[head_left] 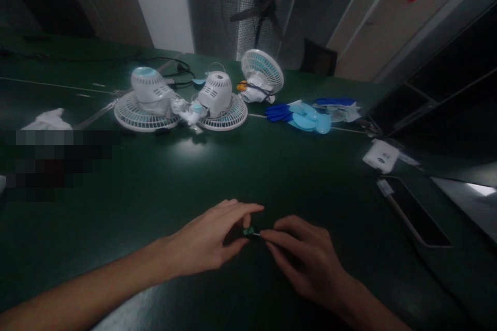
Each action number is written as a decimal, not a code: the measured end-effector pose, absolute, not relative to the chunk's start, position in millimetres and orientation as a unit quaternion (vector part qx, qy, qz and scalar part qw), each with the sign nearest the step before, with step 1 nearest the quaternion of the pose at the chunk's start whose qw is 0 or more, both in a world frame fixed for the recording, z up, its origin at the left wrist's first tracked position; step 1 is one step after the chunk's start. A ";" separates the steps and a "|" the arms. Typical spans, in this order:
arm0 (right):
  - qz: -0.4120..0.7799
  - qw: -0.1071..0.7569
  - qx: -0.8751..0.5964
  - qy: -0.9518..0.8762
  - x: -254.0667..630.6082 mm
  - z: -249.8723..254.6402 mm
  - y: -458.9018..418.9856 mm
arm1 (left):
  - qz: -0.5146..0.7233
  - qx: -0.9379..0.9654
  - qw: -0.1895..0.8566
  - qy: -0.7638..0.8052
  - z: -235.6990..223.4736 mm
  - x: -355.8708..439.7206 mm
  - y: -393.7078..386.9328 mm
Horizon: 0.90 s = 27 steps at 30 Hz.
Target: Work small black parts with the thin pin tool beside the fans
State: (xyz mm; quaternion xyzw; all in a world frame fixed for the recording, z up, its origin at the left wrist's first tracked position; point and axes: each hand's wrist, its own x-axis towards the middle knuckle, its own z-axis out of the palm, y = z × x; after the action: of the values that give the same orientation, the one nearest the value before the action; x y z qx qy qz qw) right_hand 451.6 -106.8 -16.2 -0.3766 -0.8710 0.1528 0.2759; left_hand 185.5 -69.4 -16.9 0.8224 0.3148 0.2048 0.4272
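Observation:
My left hand (212, 235) pinches a small green block (248, 230), which looks like a terminal block, between thumb and a fingertip, its index finger stretched out above. From the right, my right hand (306, 253) grips a thin metal shaft (256, 234) between thumb and fingers. The shaft's tip meets or nearly meets the green block. Whatever lies further back along the shaft is hidden inside my fingers. Both hands are low over the dark green table (155, 191).
Further back lie two white fans (145, 108) face down, and another small fan (263, 72). Light blue fan blades (310, 117) rest beside blue gloves (278, 112). To the right are a white box (381, 155) and a phone-like dark device (415, 212). A large floor fan (264, 2) stands behind.

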 end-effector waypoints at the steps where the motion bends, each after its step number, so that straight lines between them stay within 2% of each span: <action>1: 0.148 0.280 -0.380 -0.869 451.2 -16.6 -106.5 | 0.204 0.821 0.429 0.316 -17.4 185.2 -69.7; 14: 0.166 0.313 -0.398 -0.846 456.5 -15.6 -108.0 | 0.208 0.843 0.385 0.313 -14.6 187.0 -69.8; 20: 0.187 0.286 -0.358 -0.869 455.3 -10.5 -107.4 | 0.211 0.855 0.357 0.312 -17.7 188.4 -69.4; 27: 0.154 0.289 -0.356 -0.875 451.5 -14.9 -106.4 | 0.182 0.866 0.344 0.314 -16.1 189.6 -68.0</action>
State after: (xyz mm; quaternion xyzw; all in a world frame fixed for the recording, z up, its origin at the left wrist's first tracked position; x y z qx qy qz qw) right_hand 451.5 -106.4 -14.9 -0.3561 -0.8753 0.1539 0.2889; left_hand 189.6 -68.0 -16.1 0.8657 0.3143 0.1818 0.3444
